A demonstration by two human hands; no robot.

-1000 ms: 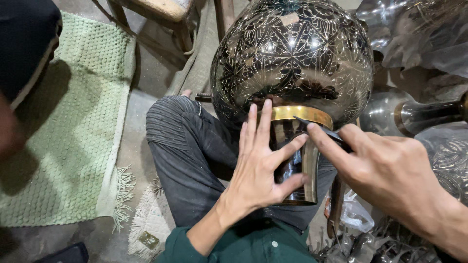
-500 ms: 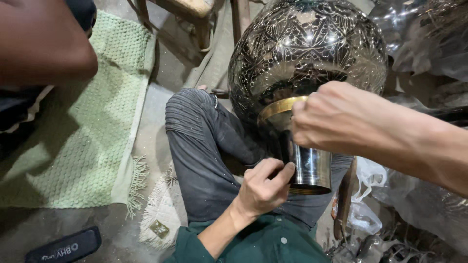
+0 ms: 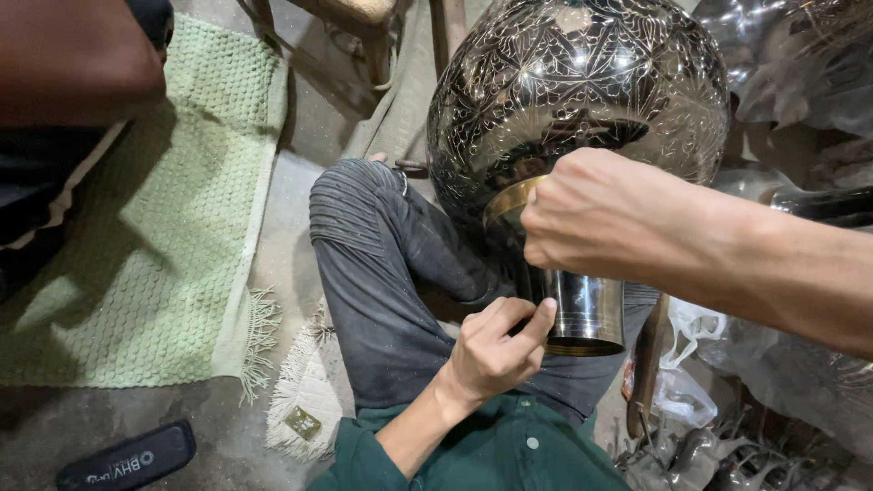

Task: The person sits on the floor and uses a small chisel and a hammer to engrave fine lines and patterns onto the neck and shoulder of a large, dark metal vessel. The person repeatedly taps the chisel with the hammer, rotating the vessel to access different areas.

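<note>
Now the engraved vase (image 3: 582,100) lies across the person's lap, its neck (image 3: 582,314) toward the body. The left hand (image 3: 491,350) curls loosely against the neck's rim, thumb touching. The right hand (image 3: 605,214) is clenched over the gold collar; what it grips is hidden. A green mat (image 3: 155,227) covers the floor's left side.

The left hand (image 3: 496,350) has curled from spread fingers into a fist against the vase neck (image 3: 582,314).

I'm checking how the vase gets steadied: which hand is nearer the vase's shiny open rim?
Left. The left hand has its fingertips by the shiny rim; the right hand grips the neck higher up, near the gold band.
</note>
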